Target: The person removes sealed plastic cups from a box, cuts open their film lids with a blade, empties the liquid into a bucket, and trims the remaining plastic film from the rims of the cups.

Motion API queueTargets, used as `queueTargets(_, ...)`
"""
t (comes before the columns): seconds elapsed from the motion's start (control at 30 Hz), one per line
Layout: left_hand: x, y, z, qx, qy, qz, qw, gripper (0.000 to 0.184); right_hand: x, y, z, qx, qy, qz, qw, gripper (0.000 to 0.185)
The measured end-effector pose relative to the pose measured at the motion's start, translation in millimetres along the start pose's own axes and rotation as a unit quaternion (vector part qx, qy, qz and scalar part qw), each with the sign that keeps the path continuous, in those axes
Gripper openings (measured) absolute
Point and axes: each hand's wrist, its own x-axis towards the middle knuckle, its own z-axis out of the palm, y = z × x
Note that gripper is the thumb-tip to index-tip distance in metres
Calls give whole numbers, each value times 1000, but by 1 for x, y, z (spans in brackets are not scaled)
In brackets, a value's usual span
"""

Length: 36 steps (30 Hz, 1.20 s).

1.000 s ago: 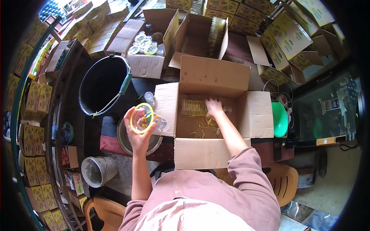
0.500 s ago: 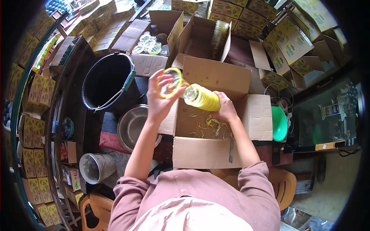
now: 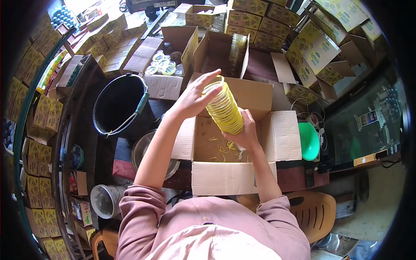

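Observation:
A long stack of nested clear cups with yellow rims point(image 3: 225, 110) is held tilted above an open cardboard box point(image 3: 234, 178). My right hand point(image 3: 245, 130) grips the lower end of the stack. At the upper end, my left hand point(image 3: 195, 99) rests with fingers stretched over the topmost rim. Yellow strands point(image 3: 225, 151) lie on the floor of the box.
On the left stand a black bucket point(image 3: 119, 104), a metal bowl point(image 3: 143, 149) and a grey pail point(image 3: 105, 201). A green bowl point(image 3: 308, 141) is at the right. Behind are a box of lidded cups point(image 3: 164, 65) and another box point(image 3: 212, 56) holding a cup stack.
The cup stack was lifted out of the box and tilted upward by my right hand. My left hand moved from the left with a single yellow-rimmed cup to the stack's top end.

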Motion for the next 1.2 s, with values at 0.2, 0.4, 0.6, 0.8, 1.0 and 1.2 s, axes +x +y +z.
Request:
queueTargets(0.2, 16, 0, -4, -55, -82, -40, 994, 61, 4, -8, 7, 22, 27, -3, 999, 67)
queueTargets(0.4, 14, -1, -8, -6, -65, 5, 998, 83, 12, 6, 33, 1, 55, -26, 998, 66)
queueTargets(0.6, -21, -27, -33, -222, 183, -28, 957, 67, 45, 15, 40, 91, 49, 6, 995, 62)
queueTargets(0.8, -118, -108, -4, -112, 199, -252, 940, 45, 124, -32, 70, 73, 57, -22, 995, 61)
queueTargets(1.0, -141, -150, 8, 126, 186, -255, 940, 64, 158, 13, 180, 52, 61, 26, 996, 70)
queueTargets(1.2, -131, -179, -3, 203, 123, -288, 928, 75, 137, 56, 253, 7, 148, 104, 984, 70)
